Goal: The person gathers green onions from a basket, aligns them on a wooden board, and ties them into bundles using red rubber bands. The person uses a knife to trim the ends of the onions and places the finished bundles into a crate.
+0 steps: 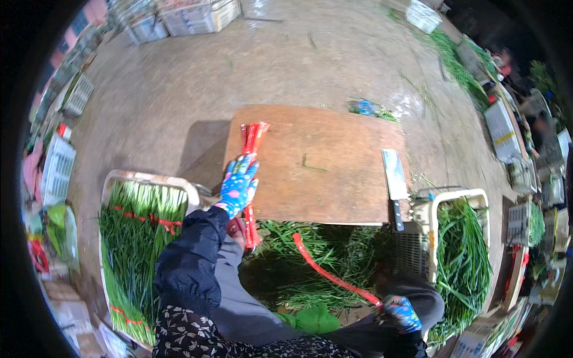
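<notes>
My left hand (239, 183), in a blue patterned glove, lies over a bundle of red plastic tie strips (254, 136) at the left side of a wooden board (344, 138). The bundle's near end hangs past the board's front edge; whether my fingers grip it is hidden. Low at the right, my right hand (403, 313) in a matching glove is shut on one end of a single red strip (329, 275). That strip stretches up and left above my lap. A cleaver (394, 174) with a black handle rests along the board's right edge.
At my left stands a crate (194, 190) of green leafy stalks (134, 241) tied with red strips. Loose greens (463, 250) fill another crate (434, 223) at my right. Leaf trimmings (313, 241) lie below the board. More crates (190, 18) stand across the concrete floor (179, 76).
</notes>
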The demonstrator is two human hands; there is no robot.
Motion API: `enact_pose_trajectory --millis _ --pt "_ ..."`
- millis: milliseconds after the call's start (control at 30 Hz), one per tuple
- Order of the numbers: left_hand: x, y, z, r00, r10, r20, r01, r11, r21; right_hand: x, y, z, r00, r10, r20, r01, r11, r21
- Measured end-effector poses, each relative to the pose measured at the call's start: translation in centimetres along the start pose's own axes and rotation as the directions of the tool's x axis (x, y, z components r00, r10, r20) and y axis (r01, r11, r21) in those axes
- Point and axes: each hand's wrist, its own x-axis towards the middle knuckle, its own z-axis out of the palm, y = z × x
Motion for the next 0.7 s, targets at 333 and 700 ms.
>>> enact_pose_trajectory --millis 333,700 --pt "-1.8 16.3 -7.0 0.93 0.211 0.3 0.267 0.172 -0.948 0.6 -3.0 2.9 0.906 -0.409 0.106 0.369 0.889 0.273" --pt "-3.2 25.7 -12.2 0.914 -0.023 0.406 0.406 -0.003 -0.914 0.0 1.4 0.4 0.848 -0.464 0.258 0.504 0.856 -0.118"
